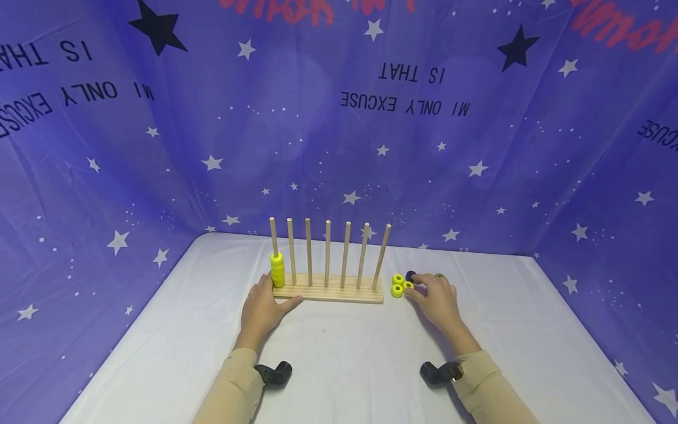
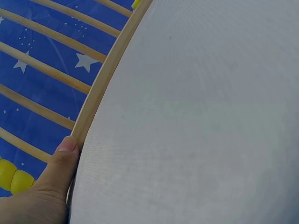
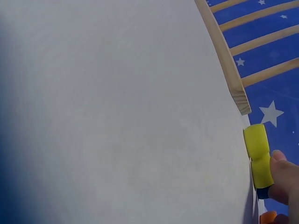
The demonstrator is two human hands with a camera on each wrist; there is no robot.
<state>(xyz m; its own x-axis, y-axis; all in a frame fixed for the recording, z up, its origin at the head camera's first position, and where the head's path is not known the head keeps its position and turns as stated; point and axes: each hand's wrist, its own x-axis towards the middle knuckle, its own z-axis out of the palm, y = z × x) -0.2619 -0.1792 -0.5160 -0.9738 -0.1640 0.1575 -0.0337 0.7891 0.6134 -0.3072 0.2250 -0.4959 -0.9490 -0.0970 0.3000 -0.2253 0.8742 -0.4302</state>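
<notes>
A wooden peg stand [image 1: 328,292] with several upright pegs stands on the white table. Several yellow beads [image 1: 278,271] are stacked on its leftmost peg. My left hand [image 1: 261,309] grips the base's left end, its thumb [image 2: 63,161] lying along the front edge. Right of the base, my right hand [image 1: 436,300] pinches a yellow bead [image 1: 408,285] at table level between thumb and index finger. Two more yellow beads [image 1: 397,291] sit beside it. A dark blue bead [image 1: 410,275] shows by the index fingertip.
A green bead [image 1: 439,275] peeks out behind the right hand, and an orange bead [image 3: 268,217] shows under it in the right wrist view. Purple star-printed cloth [image 1: 339,147] hangs behind and on both sides of the white tabletop [image 1: 339,353].
</notes>
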